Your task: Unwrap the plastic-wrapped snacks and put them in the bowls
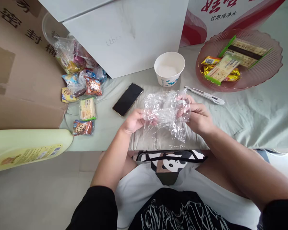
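Observation:
Between my two hands is a crinkled clear plastic bag [166, 111], held above the front part of the cloth-covered table. My left hand [134, 121] grips its left side, with some fingertips showing through the film. On the other side my right hand [198, 116] pinches the bag's right edge, its fingers partly behind the plastic. I see nothing inside the bag. Just beyond it stands a white paper cup [169, 68] with a blue pattern. A white utility knife [204, 95] lies close to my right hand, and a black phone [128, 99] rests beyond my left hand.
A pink ribbed bowl [261, 76] with wrapped snacks sits at the right. At the left, several snack packets [86, 88] lie by a cardboard box [26, 73]. A white box [129, 38] stands at the back. A yellow-green bottle [31, 148] juts in at left.

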Action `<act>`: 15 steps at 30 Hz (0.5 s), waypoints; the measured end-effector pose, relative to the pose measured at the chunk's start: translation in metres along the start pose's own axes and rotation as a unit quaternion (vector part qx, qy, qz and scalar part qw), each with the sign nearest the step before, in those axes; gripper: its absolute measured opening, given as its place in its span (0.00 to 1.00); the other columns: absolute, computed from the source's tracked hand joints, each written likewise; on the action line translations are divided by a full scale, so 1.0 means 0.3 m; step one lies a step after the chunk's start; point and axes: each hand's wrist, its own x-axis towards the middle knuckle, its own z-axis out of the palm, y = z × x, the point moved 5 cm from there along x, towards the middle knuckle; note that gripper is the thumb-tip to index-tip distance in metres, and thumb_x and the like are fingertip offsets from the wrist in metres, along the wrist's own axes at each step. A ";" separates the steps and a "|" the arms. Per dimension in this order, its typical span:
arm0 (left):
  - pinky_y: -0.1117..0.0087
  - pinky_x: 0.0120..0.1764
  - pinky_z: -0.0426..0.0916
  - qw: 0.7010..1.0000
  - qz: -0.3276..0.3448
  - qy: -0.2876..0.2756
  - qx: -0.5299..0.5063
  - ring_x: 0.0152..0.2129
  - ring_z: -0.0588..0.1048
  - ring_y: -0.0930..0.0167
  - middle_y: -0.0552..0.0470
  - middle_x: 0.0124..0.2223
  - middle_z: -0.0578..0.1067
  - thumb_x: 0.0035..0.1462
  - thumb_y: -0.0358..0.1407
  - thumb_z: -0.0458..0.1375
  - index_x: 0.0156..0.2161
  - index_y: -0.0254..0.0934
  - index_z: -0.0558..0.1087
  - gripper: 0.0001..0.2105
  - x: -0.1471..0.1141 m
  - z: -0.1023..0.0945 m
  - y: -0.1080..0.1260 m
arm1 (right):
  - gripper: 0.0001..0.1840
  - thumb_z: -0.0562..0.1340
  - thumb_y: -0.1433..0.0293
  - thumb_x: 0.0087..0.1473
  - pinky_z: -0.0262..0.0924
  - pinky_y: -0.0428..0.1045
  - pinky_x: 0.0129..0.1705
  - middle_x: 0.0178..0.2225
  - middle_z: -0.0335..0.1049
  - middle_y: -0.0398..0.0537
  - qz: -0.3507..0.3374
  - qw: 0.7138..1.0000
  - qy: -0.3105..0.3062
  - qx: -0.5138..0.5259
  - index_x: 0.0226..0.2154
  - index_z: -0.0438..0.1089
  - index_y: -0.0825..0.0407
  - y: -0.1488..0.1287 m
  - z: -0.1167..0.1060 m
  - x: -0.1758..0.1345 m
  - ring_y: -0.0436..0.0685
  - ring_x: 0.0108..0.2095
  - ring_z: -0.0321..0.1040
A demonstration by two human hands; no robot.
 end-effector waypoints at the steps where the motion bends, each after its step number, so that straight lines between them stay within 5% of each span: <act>1: 0.55 0.37 0.80 1.000 0.008 0.004 0.019 0.30 0.84 0.57 0.42 0.33 0.84 0.53 0.58 0.61 0.30 0.35 0.82 0.25 0.008 -0.011 -0.003 | 0.11 0.66 0.61 0.55 0.70 0.58 0.43 0.50 0.72 0.50 -0.002 1.000 -0.002 0.010 0.24 0.79 0.44 -0.001 -0.003 0.000 0.64 0.53 0.69; 5: 0.55 0.41 0.79 0.977 0.092 0.087 0.171 0.35 0.84 0.57 0.42 0.33 0.83 0.64 0.65 0.42 0.29 0.38 0.82 0.37 0.025 -0.044 0.001 | 0.29 0.56 0.48 0.64 0.70 0.58 0.42 0.45 0.73 0.53 0.000 0.999 0.032 0.005 0.23 0.79 0.47 0.006 -0.009 0.003 0.62 0.46 0.71; 9: 0.62 0.42 0.77 0.886 0.234 0.129 0.379 0.37 0.82 0.64 0.44 0.40 0.84 0.66 0.55 0.53 0.32 0.38 0.83 0.26 0.002 -0.009 0.043 | 0.32 0.56 0.43 0.65 0.66 0.61 0.55 0.32 0.70 0.53 -0.020 0.989 0.092 -0.113 0.20 0.73 0.47 0.009 -0.016 0.010 0.65 0.54 0.68; 12: 0.62 0.45 0.76 0.828 0.300 0.114 0.459 0.40 0.82 0.64 0.44 0.44 0.84 0.60 0.50 0.62 0.39 0.38 0.84 0.17 -0.019 0.024 0.067 | 0.25 0.64 0.43 0.58 0.67 0.60 0.53 0.45 0.71 0.51 -0.010 0.985 0.135 -0.103 0.32 0.72 0.47 0.030 -0.029 0.013 0.62 0.50 0.70; 15: 0.53 0.53 0.74 0.816 0.353 0.074 0.451 0.46 0.79 0.58 0.40 0.45 0.83 0.64 0.55 0.52 0.43 0.37 0.85 0.26 -0.038 0.043 0.086 | 0.27 0.63 0.41 0.57 0.68 0.58 0.52 0.52 0.70 0.50 0.032 0.990 0.138 -0.003 0.46 0.67 0.43 0.063 -0.032 0.017 0.58 0.47 0.72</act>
